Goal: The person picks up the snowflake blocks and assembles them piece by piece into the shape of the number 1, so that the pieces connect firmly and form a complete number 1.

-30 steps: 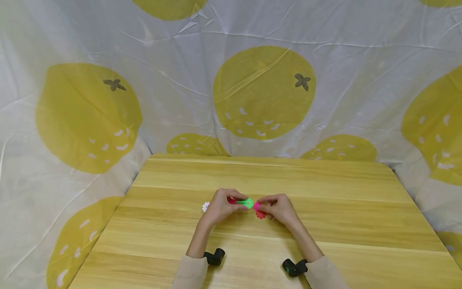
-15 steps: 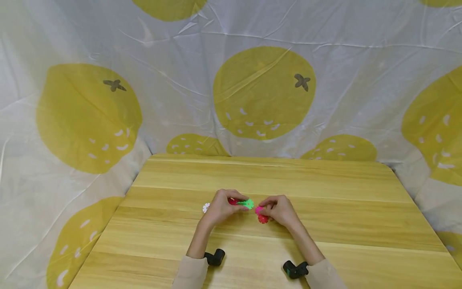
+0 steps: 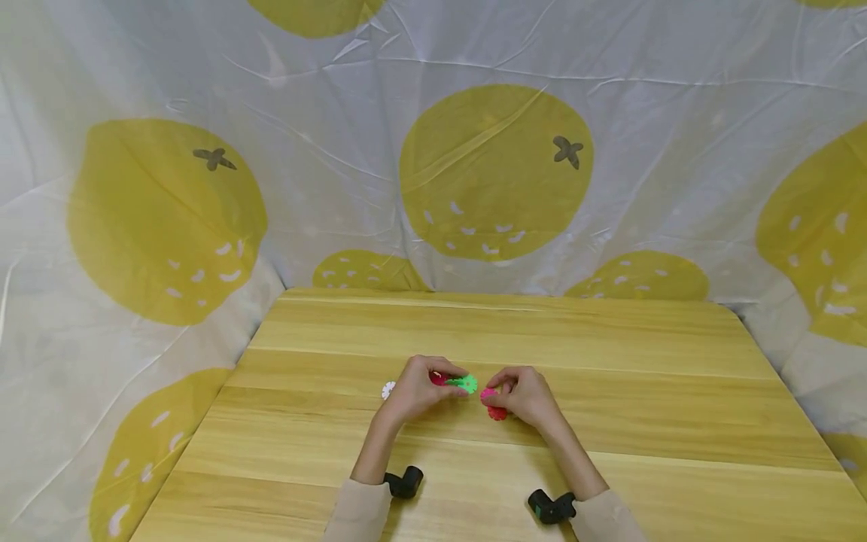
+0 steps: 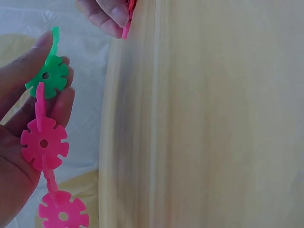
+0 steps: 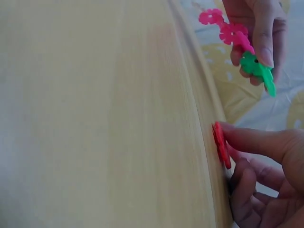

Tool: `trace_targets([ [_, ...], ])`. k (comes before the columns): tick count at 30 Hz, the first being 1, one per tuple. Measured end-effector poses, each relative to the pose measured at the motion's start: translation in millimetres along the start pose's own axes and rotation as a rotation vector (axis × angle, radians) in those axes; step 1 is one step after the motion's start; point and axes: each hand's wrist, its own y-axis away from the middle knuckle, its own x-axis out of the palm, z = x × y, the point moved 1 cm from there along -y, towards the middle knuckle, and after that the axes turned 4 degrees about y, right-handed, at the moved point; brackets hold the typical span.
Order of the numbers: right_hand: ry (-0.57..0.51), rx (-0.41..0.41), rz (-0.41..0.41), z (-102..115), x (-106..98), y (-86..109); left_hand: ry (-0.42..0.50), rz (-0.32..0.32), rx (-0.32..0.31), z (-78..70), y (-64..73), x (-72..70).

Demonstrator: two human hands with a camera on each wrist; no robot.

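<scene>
My left hand (image 3: 415, 388) pinches a green snowflake disc (image 4: 50, 76) between thumb and fingers. That disc belongs to a chain of slotted snowflake discs, with another green disc (image 4: 55, 40) slotted in at one end and several pink discs (image 4: 44, 143) trailing along the palm. Just left of this hand shows a white snowflake disc (image 3: 388, 390). My right hand (image 3: 527, 393) pinches a pink disc (image 3: 488, 396), with a red disc (image 3: 497, 413) right below it. In the right wrist view the red piece (image 5: 221, 145) appears nearly edge-on at the thumb tip. A small gap separates the two hands' pieces.
Both hands work above a wooden table (image 3: 609, 339). Behind it hangs a pale cloth (image 3: 325, 150) with big yellow fruit prints. Black camera mounts (image 3: 404, 482) sit at both wrists, by the beige sleeves (image 3: 359, 512).
My right hand has drawn slightly right and down with the pink and red discs, away from the green one. The left hand has barely moved.
</scene>
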Motion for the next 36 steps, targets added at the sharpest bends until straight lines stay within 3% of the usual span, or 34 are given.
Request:
trace_targets([
  [16,0.079,-0.011,0.003,5,-5,9.7,0.005,0.013,-0.001,0.3,-1.2,2.6],
  [26,0.040,-0.023,-0.014,-4,-5,9.3,0.004,0.023,-0.010,0.6,-0.1,3.6],
  [36,-0.031,-0.136,0.031,-11,-7,6.5,0.018,0.026,-0.011,1.0,-0.1,4.4],
])
